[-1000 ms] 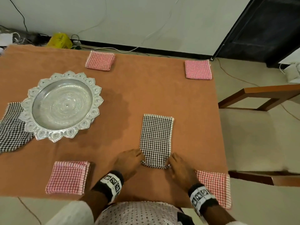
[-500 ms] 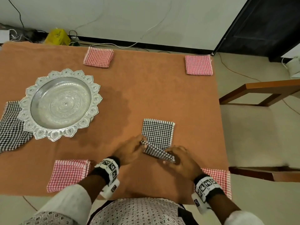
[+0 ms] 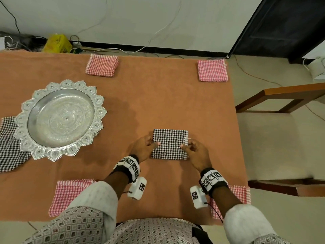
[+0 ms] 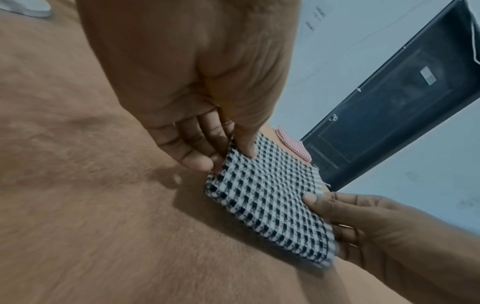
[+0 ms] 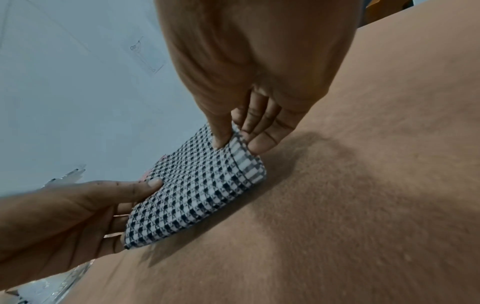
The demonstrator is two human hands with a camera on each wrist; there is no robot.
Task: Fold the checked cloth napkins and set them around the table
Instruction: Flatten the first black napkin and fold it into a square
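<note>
While two hands pinch one black napkin point(image 3: 169, 143), four red napkins point(image 3: 102, 65)

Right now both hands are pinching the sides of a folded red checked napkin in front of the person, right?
Not quite: the napkin is black and white checked, as the head view shows. Both the left hand and right hand do pinch its sides.

Readable text: none; you can make out no word, number or brand in any view.
Wrist bands point(image 3: 130, 164): you see black-and-white square code markers only, no letters.
Yellow box point(image 3: 57, 43): faint dark print, too small for you to read.
Wall marks point(image 4: 315, 15): small dark print, blurred.
</note>
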